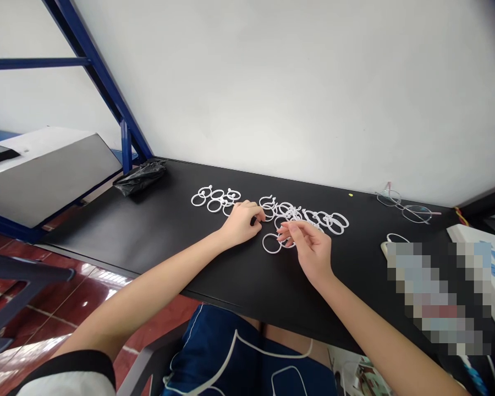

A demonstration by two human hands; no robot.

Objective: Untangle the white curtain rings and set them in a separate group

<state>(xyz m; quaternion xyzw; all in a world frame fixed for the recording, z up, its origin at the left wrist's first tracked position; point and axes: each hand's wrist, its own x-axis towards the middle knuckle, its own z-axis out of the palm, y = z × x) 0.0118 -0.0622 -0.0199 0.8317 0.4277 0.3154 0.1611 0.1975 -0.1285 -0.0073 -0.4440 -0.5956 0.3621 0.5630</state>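
Observation:
Several white plastic rings lie in two groups on a black table: a left group and a bigger tangled group to the right. My left hand rests curled on the table between the groups, its fingertips closed at a ring. My right hand hovers palm up just right of it, its fingers pinching a white ring that lies at its fingertips.
A crumpled black plastic bag sits at the table's back left. A pair of glasses lies at the back right, near a white box. A blue metal frame stands at the left.

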